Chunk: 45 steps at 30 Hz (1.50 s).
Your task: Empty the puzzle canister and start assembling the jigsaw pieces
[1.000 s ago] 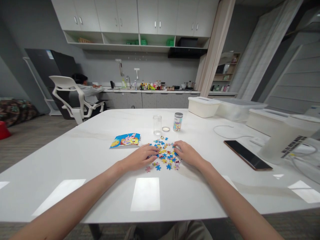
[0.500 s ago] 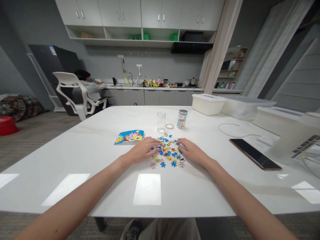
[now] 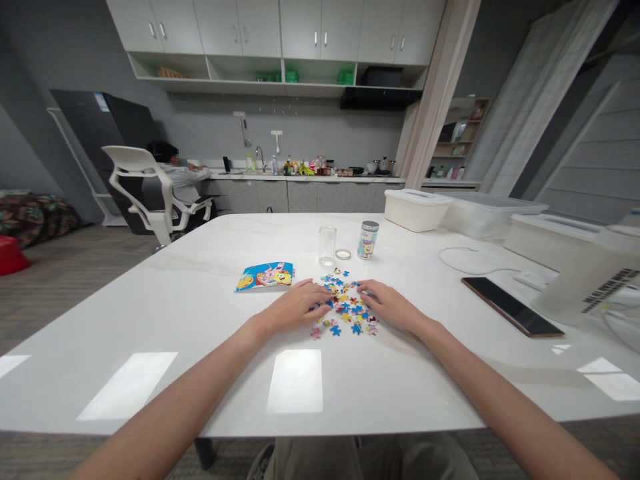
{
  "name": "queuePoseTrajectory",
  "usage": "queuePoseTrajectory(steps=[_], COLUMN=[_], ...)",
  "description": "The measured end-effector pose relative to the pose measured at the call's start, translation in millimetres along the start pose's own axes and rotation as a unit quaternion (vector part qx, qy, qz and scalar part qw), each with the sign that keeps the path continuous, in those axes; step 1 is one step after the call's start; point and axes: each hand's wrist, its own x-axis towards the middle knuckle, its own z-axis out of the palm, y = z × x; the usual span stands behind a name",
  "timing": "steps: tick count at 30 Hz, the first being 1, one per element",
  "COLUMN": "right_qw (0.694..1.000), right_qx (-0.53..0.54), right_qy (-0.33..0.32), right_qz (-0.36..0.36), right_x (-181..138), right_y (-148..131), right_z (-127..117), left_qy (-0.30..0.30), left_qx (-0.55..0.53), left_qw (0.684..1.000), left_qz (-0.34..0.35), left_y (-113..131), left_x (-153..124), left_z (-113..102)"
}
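Note:
A loose spread of jigsaw puzzle pieces [image 3: 345,308], blue, yellow, red and pink, lies on the white table [image 3: 385,380]. At its left edge my left hand [image 3: 299,305] is open, fingertips resting over some pieces and thumb apart. My right hand [image 3: 387,303] is also open on the opposite side, its index fingertip touching pieces at the rim and its thumb lower down. Beyond my left hand lies a blue picture sheet [image 3: 265,276] with cartoon figures. Behind the pieces stand a clear jar [image 3: 327,245] without its lid and a labelled jar [image 3: 367,241] with a silver lid.
A round lid [image 3: 343,254] lies between the jars. To the right are a phone [image 3: 513,307], a white cable [image 3: 457,250], a pale container [image 3: 590,280] and several lidded boxes [image 3: 417,210]. A person [image 3: 180,179] sits far left near a white chair [image 3: 135,160].
The view has shifted slightly, so table objects appear a little further right. My left hand has moved slightly with its fingers over the pieces; my right hand stays at their right edge.

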Motion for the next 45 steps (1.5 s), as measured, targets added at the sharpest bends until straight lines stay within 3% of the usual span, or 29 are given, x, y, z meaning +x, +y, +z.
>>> queuePoseTrajectory(steps=[5, 11, 20, 34, 40, 45], right_qw=[1.0, 1.0, 1.0, 0.999, 0.998, 0.998], right_qx=[-0.002, -0.005, -0.007, -0.009, -0.037, -0.03], right_qy=[-0.011, -0.008, -0.014, -0.011, -0.02, -0.014], right_qz=[-0.002, -0.002, -0.005, -0.034, -0.038, -0.045], right_x=[-1.0, -0.6, -1.1, -1.4, -0.1, 0.5], right_y=[-7.6, -7.1, -8.4, -12.5, -15.2, -17.3], right_z=[-0.9, -0.6, -2.0, -0.2, -1.2, -0.3], left_qy=[0.02, -0.018, 0.009, 0.013, 0.089, 0.057], left_qx=[0.019, 0.001, 0.018, 0.016, 0.1, 0.127], left_qw=[0.999, 1.0, 0.999, 1.0, 0.989, 0.987], left_qz=[-0.021, 0.009, 0.039, 0.021, -0.071, -0.083], left_y=[-5.7, -1.0, 3.9, 16.6, 11.7, 8.7], left_x=[-1.9, -1.9, -7.3, -11.5, -13.3, -16.5], left_z=[-2.7, 1.7, 5.8, 3.8, 8.5, 10.9])
